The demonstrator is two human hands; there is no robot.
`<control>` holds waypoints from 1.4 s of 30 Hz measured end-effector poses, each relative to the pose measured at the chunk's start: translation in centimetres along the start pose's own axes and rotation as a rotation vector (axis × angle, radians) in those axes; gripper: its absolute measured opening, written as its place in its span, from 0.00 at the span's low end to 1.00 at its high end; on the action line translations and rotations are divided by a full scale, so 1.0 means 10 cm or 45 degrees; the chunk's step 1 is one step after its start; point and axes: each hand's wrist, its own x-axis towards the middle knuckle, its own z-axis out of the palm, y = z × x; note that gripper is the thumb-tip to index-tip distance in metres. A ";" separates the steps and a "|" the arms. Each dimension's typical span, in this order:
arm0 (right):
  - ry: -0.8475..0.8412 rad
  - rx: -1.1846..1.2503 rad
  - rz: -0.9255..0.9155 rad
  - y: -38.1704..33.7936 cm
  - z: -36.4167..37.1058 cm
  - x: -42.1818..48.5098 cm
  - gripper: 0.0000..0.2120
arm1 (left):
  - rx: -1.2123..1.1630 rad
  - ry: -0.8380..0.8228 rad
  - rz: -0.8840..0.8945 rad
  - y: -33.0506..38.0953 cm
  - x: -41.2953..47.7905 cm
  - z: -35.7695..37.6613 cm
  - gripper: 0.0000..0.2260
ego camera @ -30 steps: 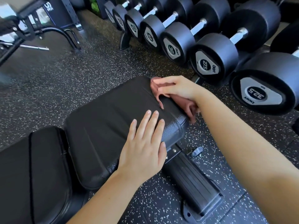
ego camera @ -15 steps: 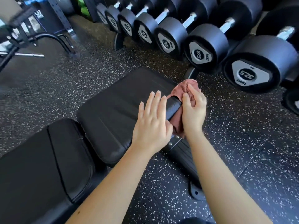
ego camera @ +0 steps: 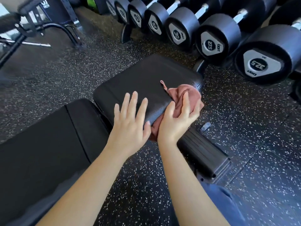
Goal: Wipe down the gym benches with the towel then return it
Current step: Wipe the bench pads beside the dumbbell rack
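A black padded gym bench runs from lower left to the centre; its seat pad (ego camera: 143, 82) ends near the dumbbells and its back pad (ego camera: 40, 144) lies lower left. A pink towel (ego camera: 187, 92) is bunched against the seat pad's near right edge and corner. My right hand (ego camera: 177, 119) grips the towel and presses it onto that edge. My left hand (ego camera: 130, 121) lies flat with fingers spread on the seat pad's near corner, just left of the right hand.
A row of black dumbbells (ego camera: 216, 38) on a rack lines the back right, close to the bench's end. The bench's black foot (ego camera: 203, 154) sticks out below my right hand. Another machine frame (ego camera: 32, 30) stands at the back left on the speckled rubber floor (ego camera: 81, 66).
My right hand has slid the towel from the pad's far corner around its end to the near side edge. My left hand stays flat on the pad, now slightly nearer.
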 end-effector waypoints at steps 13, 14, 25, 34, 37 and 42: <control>0.010 -0.075 -0.152 0.05 0.02 -0.02 0.13 | -0.221 -0.054 -0.014 -0.08 -0.01 0.04 0.27; -0.026 -0.053 -0.137 0.07 -0.01 -0.10 0.13 | -0.283 -0.066 -0.026 -0.08 -0.02 0.04 0.27; -0.086 -0.297 -0.393 -0.13 0.04 -0.15 0.07 | 0.034 -0.100 0.022 -0.31 -0.59 -0.25 0.27; -0.217 -0.305 -0.746 0.06 -0.05 -0.45 0.06 | -0.033 -0.087 -0.155 -0.34 -0.71 -0.24 0.29; -0.220 -0.309 -0.722 0.08 -0.03 -0.44 0.05 | 0.034 -0.109 -0.130 -0.31 -0.71 -0.26 0.28; -0.233 -0.320 -0.731 0.11 -0.02 -0.43 0.06 | 0.137 -0.109 -0.140 -0.28 -0.71 -0.25 0.27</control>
